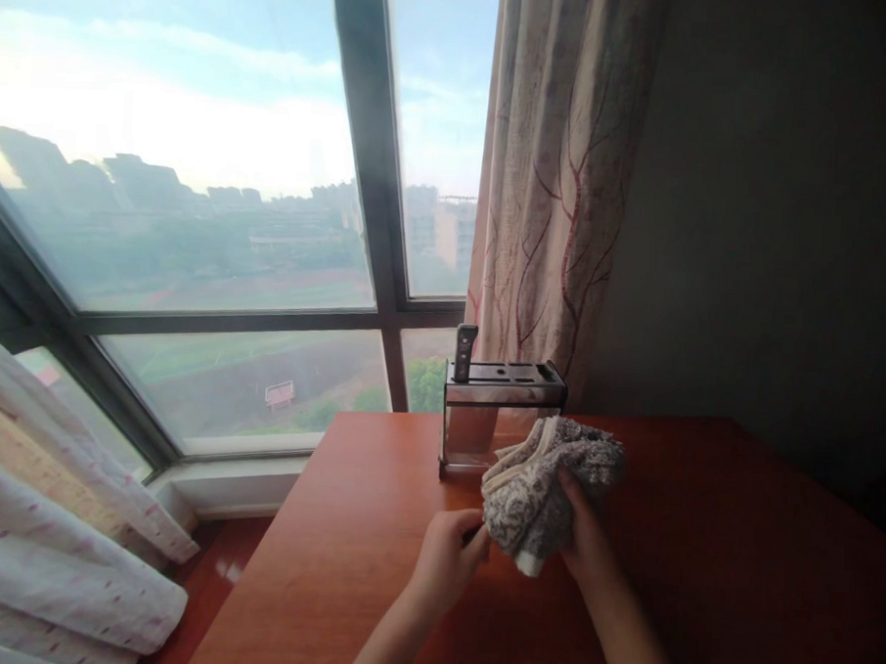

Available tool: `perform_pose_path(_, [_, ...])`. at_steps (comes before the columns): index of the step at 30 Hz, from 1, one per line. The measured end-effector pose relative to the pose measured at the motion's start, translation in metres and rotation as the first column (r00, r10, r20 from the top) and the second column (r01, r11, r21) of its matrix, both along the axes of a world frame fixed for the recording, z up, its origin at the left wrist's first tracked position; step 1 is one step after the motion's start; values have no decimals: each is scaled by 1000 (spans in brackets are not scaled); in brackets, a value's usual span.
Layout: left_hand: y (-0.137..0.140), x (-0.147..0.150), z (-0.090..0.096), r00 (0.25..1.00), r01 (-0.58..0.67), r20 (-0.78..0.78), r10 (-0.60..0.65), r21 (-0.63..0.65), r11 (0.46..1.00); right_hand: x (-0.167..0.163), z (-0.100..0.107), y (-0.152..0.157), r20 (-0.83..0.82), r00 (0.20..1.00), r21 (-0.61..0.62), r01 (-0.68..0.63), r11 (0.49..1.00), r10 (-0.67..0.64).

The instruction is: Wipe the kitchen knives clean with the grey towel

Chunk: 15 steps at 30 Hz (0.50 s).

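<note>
A bunched grey and white patterned towel (546, 493) with pale edges is held above the table, in front of the knife rack. My right hand (581, 529) grips it from the right, thumb on top and the other fingers mostly hidden. At the towel's left edge, my left hand (452, 553) is closed, fingers curled in. A small dark patch shows inside the curl, but what it holds is hidden. The metal knife rack (510, 394) stands upright behind the towel, with a black riveted knife handle (465, 353) sticking up from its left end.
All this is over a reddish-brown wooden table (330, 562). A large window (235, 215) with dark frames lies behind and to the left. One curtain (559, 180) hangs behind the rack; another, white curtain (52, 540) hangs at the lower left. A dark wall (757, 209) is at the right.
</note>
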<state>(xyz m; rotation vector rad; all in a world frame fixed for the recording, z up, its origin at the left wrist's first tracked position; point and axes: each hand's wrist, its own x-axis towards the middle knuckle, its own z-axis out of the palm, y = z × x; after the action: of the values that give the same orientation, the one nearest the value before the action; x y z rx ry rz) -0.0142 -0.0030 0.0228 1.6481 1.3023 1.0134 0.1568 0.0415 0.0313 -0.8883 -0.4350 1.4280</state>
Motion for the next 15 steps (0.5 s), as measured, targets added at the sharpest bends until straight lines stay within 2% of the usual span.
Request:
perform_pose_path(3, [-2,-2,6,982,-80,-162,102,135,988,-4,0,2,118,987,25,111,993,-113])
perform_pose_path(6, [-3,-3,9,972,-153,-149,180,179,972,-4,-3,5,185,961,56,201,978,-208])
perform_pose_path(10, [-1,-6,10,996,-84,-23,87,116,990,4,-7,7,273,929,106,230,967,-251])
perform_pose_path(15, [2,-10,7,986,12,168,-7,-26,1000,15,-9,9,486,818,213,230,949,-308])
